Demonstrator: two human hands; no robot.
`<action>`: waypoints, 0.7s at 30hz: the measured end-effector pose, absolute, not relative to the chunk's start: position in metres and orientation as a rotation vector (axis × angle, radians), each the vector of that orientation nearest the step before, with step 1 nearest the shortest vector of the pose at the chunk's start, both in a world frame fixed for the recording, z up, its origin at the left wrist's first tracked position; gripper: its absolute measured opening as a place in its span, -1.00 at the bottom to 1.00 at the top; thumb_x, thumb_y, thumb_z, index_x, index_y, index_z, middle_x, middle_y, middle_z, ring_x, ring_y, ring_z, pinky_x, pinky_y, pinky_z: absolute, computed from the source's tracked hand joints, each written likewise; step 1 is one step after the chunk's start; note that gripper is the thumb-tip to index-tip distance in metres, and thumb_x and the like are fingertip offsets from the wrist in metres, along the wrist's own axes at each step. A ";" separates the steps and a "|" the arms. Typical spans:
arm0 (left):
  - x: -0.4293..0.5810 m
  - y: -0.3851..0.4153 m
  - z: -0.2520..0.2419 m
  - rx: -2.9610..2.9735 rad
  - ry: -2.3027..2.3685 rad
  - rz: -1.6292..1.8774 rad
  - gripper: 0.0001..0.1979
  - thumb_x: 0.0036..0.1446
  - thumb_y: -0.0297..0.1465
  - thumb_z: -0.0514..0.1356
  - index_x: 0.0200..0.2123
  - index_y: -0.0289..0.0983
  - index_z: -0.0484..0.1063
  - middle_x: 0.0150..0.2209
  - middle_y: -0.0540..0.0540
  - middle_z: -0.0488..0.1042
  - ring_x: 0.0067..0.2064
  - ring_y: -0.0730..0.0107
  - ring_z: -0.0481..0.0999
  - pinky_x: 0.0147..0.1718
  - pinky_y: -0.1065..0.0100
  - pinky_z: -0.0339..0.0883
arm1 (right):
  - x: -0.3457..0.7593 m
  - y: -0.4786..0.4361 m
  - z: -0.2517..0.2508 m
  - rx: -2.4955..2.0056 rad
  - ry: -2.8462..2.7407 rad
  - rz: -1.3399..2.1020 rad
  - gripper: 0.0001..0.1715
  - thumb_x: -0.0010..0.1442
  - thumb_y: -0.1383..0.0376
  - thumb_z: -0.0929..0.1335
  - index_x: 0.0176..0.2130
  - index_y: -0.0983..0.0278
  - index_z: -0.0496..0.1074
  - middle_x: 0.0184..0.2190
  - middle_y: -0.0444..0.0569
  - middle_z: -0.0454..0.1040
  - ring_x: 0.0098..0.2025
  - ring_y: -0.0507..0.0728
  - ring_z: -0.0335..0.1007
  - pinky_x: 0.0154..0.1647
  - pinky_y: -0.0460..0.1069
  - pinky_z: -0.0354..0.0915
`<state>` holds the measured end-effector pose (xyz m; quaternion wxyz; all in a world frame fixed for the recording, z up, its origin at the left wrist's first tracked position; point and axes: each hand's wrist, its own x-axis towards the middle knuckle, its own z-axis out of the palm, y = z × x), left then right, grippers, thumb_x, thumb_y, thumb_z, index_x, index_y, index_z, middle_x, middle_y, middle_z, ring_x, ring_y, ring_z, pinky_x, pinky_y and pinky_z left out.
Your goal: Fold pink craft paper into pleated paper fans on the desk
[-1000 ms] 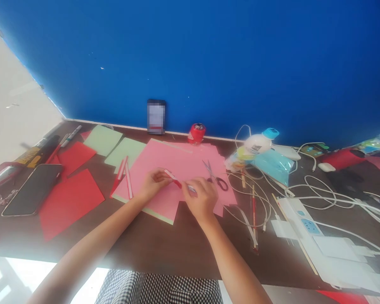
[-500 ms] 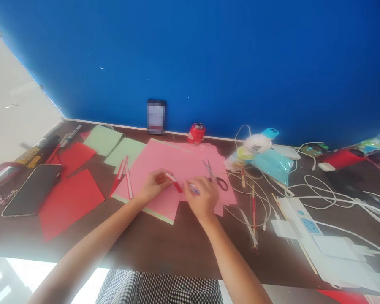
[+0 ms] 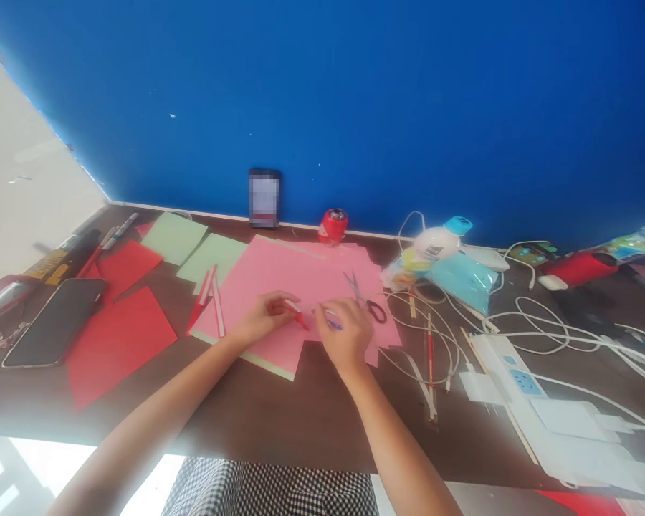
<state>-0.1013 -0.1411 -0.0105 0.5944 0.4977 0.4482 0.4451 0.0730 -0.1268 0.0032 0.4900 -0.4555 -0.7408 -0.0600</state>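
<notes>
Pinching a short bent red-and-white paper strip mid-frame: left hand, nearly closed. Right hand curled round a slim blue-and-white stick, kind unclear. Held piece seems part-worked; straight red-and-white paper strips, left of centre, apparently unworked.

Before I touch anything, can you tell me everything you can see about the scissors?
The scissors have thin, silvery blades that look like metal, slightly parted, and dark loop handles, perhaps plastic. They lie on the pink paper, with the tips pointing away from the person and a little to the left. One loop shows plainly; the other is partly hidden behind the right hand, so I can't tell whether that hand touches it.
</notes>
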 end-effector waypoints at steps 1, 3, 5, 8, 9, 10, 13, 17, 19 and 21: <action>-0.101 -0.141 -0.010 1.142 1.048 1.038 -0.70 -0.05 -0.36 0.26 -0.18 -0.26 0.41 -0.37 -0.08 0.49 -0.25 0.29 0.50 -0.13 0.22 0.30 | 0.073 -0.127 0.003 -1.107 -1.801 -0.144 -0.83 0.09 0.32 0.36 -0.53 0.25 0.38 -0.57 -0.14 0.45 -0.50 0.00 0.36 -0.36 -0.04 0.13; -0.100 -0.141 -0.008 1.110 1.067 1.053 -0.68 -0.06 -0.34 0.27 -0.18 -0.27 0.42 -0.38 -0.07 0.48 -0.25 0.31 0.49 -0.12 0.23 0.29 | 0.073 -0.127 0.004 -1.111 -1.807 -0.146 -0.82 0.08 0.32 0.36 -0.54 0.25 0.38 -0.57 -0.14 0.45 -0.50 0.00 0.36 -0.35 -0.04 0.13; -0.100 -0.141 -0.007 1.082 1.079 1.067 -0.68 -0.06 -0.34 0.27 -0.18 -0.28 0.42 -0.38 -0.06 0.46 -0.25 0.34 0.47 -0.09 0.24 0.27 | 0.073 -0.127 0.003 -1.120 -1.815 -0.153 -0.82 0.08 0.31 0.37 -0.53 0.25 0.38 -0.56 -0.14 0.47 -0.49 0.00 0.37 -0.35 -0.05 0.12; -0.100 -0.141 -0.007 1.053 1.077 1.083 -0.66 -0.04 -0.34 0.26 -0.15 -0.28 0.40 -0.35 -0.05 0.45 -0.23 0.36 0.44 -0.07 0.24 0.25 | 0.074 -0.126 0.001 -1.125 -1.836 -0.181 -0.90 0.08 0.31 0.37 -0.47 0.24 0.44 -0.52 -0.13 0.50 -0.46 0.00 0.39 -0.36 -0.06 0.12; -0.100 -0.141 -0.008 1.049 1.078 1.091 -0.66 -0.03 -0.33 0.26 -0.14 -0.28 0.40 -0.34 -0.05 0.44 -0.22 0.36 0.44 -0.06 0.23 0.24 | 0.075 -0.126 0.000 -1.124 -1.841 -0.194 -0.92 0.08 0.32 0.37 -0.45 0.24 0.45 -0.51 -0.13 0.50 -0.46 0.00 0.40 -0.36 -0.06 0.12; -0.100 -0.141 -0.009 1.049 1.079 1.097 -0.65 -0.03 -0.32 0.26 -0.13 -0.27 0.39 -0.34 -0.05 0.44 -0.22 0.36 0.43 -0.06 0.23 0.24 | 0.075 -0.125 -0.001 -1.124 -1.843 -0.208 -0.94 0.08 0.32 0.37 -0.43 0.23 0.46 -0.50 -0.14 0.51 -0.46 0.00 0.40 -0.36 -0.06 0.11; -0.101 -0.140 -0.012 1.071 1.092 1.087 -0.64 -0.03 -0.30 0.26 -0.13 -0.27 0.40 -0.32 -0.07 0.45 -0.21 0.34 0.44 -0.05 0.21 0.22 | 0.075 -0.125 -0.002 -1.122 -1.839 -0.226 -0.93 0.08 0.33 0.38 -0.44 0.22 0.47 -0.52 -0.14 0.50 -0.47 -0.01 0.39 -0.35 -0.06 0.12; -0.101 -0.140 -0.014 1.096 1.082 1.039 -0.64 -0.03 -0.32 0.27 -0.13 -0.28 0.40 -0.34 -0.07 0.45 -0.22 0.34 0.44 -0.08 0.22 0.25 | 0.075 -0.124 -0.001 -1.119 -1.830 -0.225 -0.92 0.07 0.34 0.38 -0.46 0.23 0.48 -0.53 -0.15 0.49 -0.47 -0.01 0.39 -0.33 -0.05 0.12; -0.101 -0.140 -0.015 1.109 1.067 1.031 -0.65 -0.03 -0.33 0.26 -0.12 -0.28 0.39 -0.35 -0.07 0.45 -0.24 0.36 0.44 -0.10 0.23 0.26 | 0.075 -0.125 -0.001 -1.125 -1.831 -0.225 -0.92 0.07 0.34 0.38 -0.46 0.23 0.48 -0.53 -0.14 0.49 -0.47 0.00 0.39 -0.32 -0.05 0.12; -0.101 -0.140 -0.015 1.118 1.058 1.032 -0.66 -0.02 -0.34 0.26 -0.13 -0.27 0.40 -0.35 -0.06 0.44 -0.25 0.37 0.43 -0.11 0.25 0.26 | 0.075 -0.125 0.000 -1.130 -1.834 -0.224 -0.91 0.08 0.34 0.38 -0.47 0.23 0.48 -0.53 -0.13 0.49 -0.47 0.00 0.39 -0.33 -0.05 0.12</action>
